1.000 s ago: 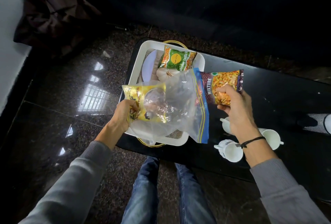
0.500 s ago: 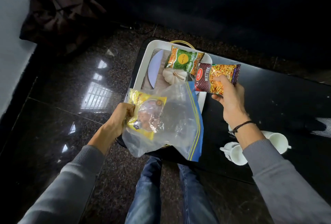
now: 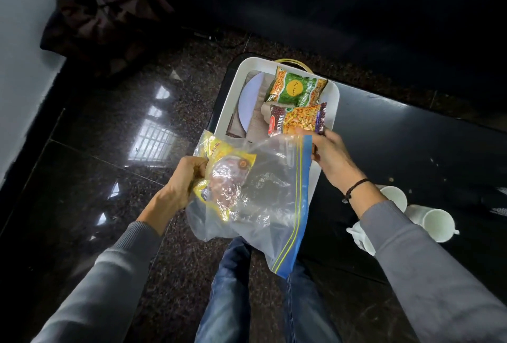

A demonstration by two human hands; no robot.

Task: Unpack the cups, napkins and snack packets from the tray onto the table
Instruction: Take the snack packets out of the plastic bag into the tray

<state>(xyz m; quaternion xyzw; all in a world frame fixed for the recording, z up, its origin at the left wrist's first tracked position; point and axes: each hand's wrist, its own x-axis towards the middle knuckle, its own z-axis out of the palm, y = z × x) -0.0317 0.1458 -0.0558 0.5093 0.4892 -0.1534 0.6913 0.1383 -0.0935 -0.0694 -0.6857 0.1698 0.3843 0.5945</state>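
**Dim room, hard glare off the floor**

The scene is dark; the far background falls to black. A bright window reflection [image 3: 153,139] glares on the polished stone floor [image 3: 90,178]. The plastic bag [image 3: 263,194] catches highlights. Wide-angle bending curves the edges; the sleeves [image 3: 439,274] look soft.

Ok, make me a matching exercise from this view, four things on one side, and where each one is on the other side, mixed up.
Things:
1. yellow packet
2. green packet
3. white cups
4. mixture packet

Places:
A. standing on the black table, right of the tray
B. inside the clear zip bag held by the left hand
C. at the right hand's fingertips, over the tray
D. lying at the tray's far end

Pairs: 1-B, 2-D, 3-A, 4-C
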